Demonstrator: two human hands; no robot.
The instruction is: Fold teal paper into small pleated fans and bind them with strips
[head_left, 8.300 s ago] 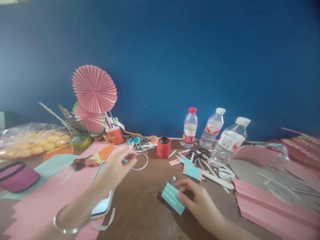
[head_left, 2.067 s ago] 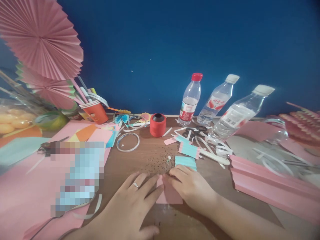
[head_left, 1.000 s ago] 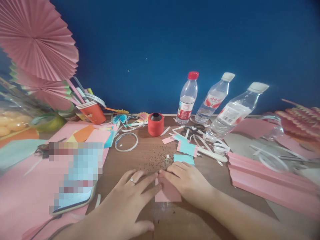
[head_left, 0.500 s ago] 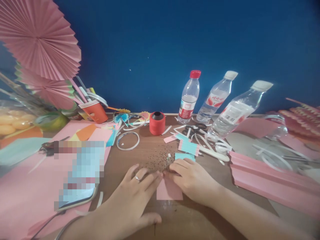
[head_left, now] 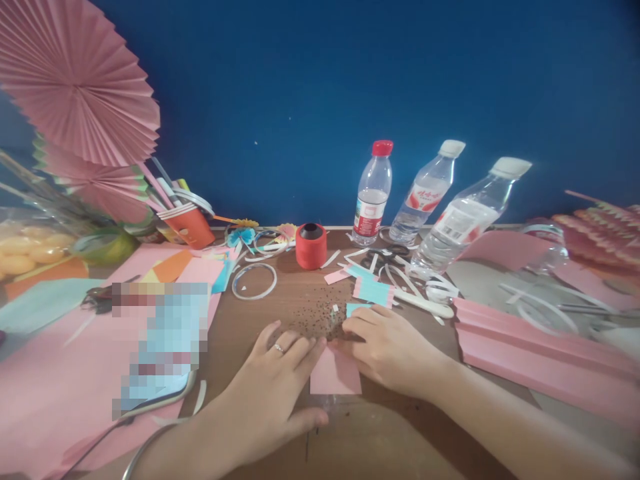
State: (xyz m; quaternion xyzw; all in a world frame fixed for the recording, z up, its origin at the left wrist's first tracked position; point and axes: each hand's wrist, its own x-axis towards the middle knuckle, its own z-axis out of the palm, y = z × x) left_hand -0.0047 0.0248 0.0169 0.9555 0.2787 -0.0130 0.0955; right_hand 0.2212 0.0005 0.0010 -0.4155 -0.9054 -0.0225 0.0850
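Observation:
A small pink paper (head_left: 335,373) lies on the brown table between my hands. My left hand (head_left: 280,373), with a ring on one finger, rests palm down with its thumb spread; its index fingertip touches the paper's far edge. At the paper's far right corner, the fingers of my right hand (head_left: 383,343) are bent and pressed together; whatever they pinch is too hidden to name. Tiny dark specks (head_left: 320,310) are scattered beyond the paper. Pleated blue-and-pink paper pieces (head_left: 374,291) lie just past my right hand.
A red roll (head_left: 311,248) stands near the blue wall. Three bottles (head_left: 371,213) stand at the back right. On the left are a phone (head_left: 165,353), an orange cup (head_left: 190,225) and pink paper fans (head_left: 80,87). Folded pink paper (head_left: 530,347) lies at the right.
The view has shifted slightly, moving the bottles and table items a little left in the picture. Both hands stay at the paper's far edge, with only slight finger movement.

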